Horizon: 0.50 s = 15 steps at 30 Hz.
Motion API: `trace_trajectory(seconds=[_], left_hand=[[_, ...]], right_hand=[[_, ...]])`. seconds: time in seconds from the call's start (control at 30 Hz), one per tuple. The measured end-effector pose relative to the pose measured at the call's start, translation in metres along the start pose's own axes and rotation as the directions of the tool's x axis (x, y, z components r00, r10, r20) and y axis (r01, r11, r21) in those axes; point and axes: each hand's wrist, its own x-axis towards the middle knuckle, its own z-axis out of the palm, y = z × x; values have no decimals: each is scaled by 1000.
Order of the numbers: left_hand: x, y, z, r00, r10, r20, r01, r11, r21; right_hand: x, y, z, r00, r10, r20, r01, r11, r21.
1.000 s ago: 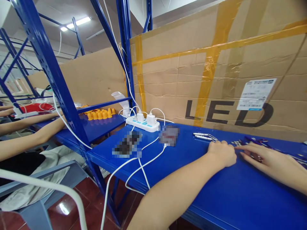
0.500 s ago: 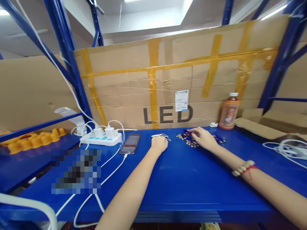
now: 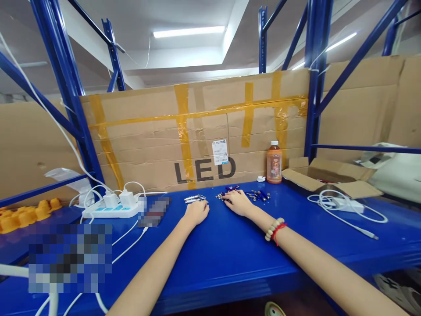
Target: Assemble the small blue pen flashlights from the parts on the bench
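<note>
My left hand (image 3: 196, 212) rests on the blue table (image 3: 230, 254) with its fingers curled into a loose fist, just below two small silver metal pieces (image 3: 194, 198). My right hand (image 3: 237, 202) lies beside it, fingers stretched over a scatter of small silver and blue parts (image 3: 253, 195). What the fingertips touch is too small to make out. A bead bracelet and red string (image 3: 275, 228) circle my right wrist.
A taped cardboard sheet marked LED (image 3: 204, 131) stands at the back. An orange drink bottle (image 3: 274, 162), an open carton (image 3: 329, 175) and a white cable (image 3: 345, 210) are on the right. A white power strip (image 3: 110, 210) with chargers and orange caps (image 3: 26, 213) lie on the left.
The view has swung right and pulled back, bringing the bottle, carton and cable into sight. Both hands stay on the table near the small parts.
</note>
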Motion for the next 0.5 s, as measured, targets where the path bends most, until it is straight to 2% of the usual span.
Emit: trace_trajectory(seconds=[0.13,0.37,0.5], left_hand=[[-1,0,-1,1000,-21,11,21,1000,6],[-1,2,-2,999,-40,29,39,999,24],[-2,1,-1,998,-54,28,54,999,-4]], right_hand=[[0,0,-7,996,63,-57,-63,998,-8],[-2,1,-15,966,249,-73,-240,964,112],[-2,7,-13,934,299,-195,-242,932,269]])
